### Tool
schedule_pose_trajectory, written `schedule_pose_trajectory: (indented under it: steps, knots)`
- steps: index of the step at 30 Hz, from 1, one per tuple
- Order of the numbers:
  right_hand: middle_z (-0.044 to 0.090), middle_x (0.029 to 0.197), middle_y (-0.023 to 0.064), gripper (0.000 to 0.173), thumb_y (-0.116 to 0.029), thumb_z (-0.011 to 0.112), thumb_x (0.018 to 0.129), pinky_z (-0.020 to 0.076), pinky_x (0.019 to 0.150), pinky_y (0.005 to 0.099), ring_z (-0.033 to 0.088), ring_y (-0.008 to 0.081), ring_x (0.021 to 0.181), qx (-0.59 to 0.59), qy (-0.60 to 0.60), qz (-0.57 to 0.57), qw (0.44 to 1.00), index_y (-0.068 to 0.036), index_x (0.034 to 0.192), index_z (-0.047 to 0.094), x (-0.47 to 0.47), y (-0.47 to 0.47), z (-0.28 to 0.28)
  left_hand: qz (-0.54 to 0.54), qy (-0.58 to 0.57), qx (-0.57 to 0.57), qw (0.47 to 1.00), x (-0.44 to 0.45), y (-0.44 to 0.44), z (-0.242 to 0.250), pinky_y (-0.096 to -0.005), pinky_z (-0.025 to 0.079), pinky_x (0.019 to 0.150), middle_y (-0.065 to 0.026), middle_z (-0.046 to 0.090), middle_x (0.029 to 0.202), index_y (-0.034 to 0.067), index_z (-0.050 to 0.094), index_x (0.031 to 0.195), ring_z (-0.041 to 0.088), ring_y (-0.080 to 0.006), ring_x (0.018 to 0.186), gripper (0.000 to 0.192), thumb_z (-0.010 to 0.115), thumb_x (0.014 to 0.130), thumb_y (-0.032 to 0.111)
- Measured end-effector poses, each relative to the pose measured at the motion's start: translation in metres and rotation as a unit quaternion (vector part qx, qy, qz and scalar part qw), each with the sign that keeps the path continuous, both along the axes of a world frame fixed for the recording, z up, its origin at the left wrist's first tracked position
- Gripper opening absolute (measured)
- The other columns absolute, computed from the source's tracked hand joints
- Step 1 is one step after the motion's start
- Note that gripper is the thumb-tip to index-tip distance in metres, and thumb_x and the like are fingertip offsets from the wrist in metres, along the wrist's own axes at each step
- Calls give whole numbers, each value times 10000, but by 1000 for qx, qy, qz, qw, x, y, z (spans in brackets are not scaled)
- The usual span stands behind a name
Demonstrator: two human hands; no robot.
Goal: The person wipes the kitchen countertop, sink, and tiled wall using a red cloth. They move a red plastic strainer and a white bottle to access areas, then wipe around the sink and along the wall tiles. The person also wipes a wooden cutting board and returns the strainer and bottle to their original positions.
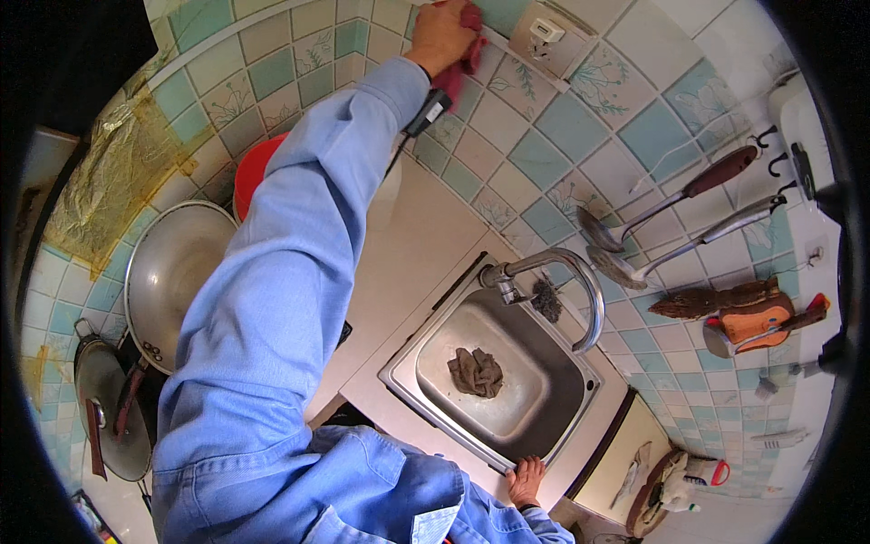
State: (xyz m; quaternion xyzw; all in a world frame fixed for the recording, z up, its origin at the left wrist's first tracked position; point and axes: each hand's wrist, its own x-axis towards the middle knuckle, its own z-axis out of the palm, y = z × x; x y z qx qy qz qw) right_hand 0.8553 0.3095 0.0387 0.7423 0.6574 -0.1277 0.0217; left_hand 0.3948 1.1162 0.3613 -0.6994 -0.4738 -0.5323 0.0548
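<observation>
My left hand [442, 41] is stretched up to the tiled wall [510, 115], fingers closed on a dark red cloth [469, 58]. The cloth lies against the tiles beside a wall socket plate [550, 37]. Just below it is a black plug or adapter [429, 112] with a cable. Resting on the near rim of the stainless steel sink [435, 401], my right hand [525, 480] holds nothing. A crumpled brown rag [476, 372] sits in the basin under the curved chrome tap [591, 285].
At left stand a wok [177, 272], a lidded pan [112, 408] and a red container [255, 170], partly behind my sleeve. Ladles [680, 197] and brushes [720, 299] hang on the right wall. A steel-wool scrubber [546, 301] lies behind the tap. Bottles [680, 486] stand at lower right.
</observation>
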Motion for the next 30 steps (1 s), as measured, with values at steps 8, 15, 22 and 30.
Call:
schedule_pose_trajectory:
  steps: [8, 15, 22, 30]
  knots:
    - [549, 1351, 231, 530, -403, 610, 880, 218, 1189, 632, 404, 457, 1362, -21, -19, -19, 999, 0, 1224, 591, 1, 1, -7, -57, 151, 23, 987, 4, -62, 1, -431, 516, 1004, -158, 568, 1237, 193, 647, 1327, 586, -383, 1169, 580, 759, 770, 72]
    - [558, 1341, 238, 523, -395, 606, 881, 240, 1178, 620, 404, 467, 1359, -12, -22, -23, 999, 10, 1211, 595, 3, -2, -13, -63, 149, 109, 981, -24, -33, -19, -446, 525, 987, -144, 580, 1270, 200, 660, 1289, 592, -374, 1160, 585, 770, 736, 43]
    - [554, 1332, 238, 479, -366, 602, 898, 249, 1166, 624, 405, 481, 1341, -3, -3, -30, 1000, 9, 1196, 589, 0, -2, -15, 99, 94, -10, 991, -99, 54, -38, -496, 544, 913, -173, 675, 1193, 170, 686, 1209, 655, -418, 1065, 477, 809, 753, 240]
    - [547, 1326, 238, 462, -355, 602, 903, 252, 1165, 618, 400, 472, 1343, 26, -19, -36, 999, 4, 1194, 589, -5, -5, -19, 192, 182, 244, 933, -141, 147, -44, -482, 560, 847, -132, 735, 1147, 178, 744, 1190, 691, -373, 1042, 429, 689, 881, 470]
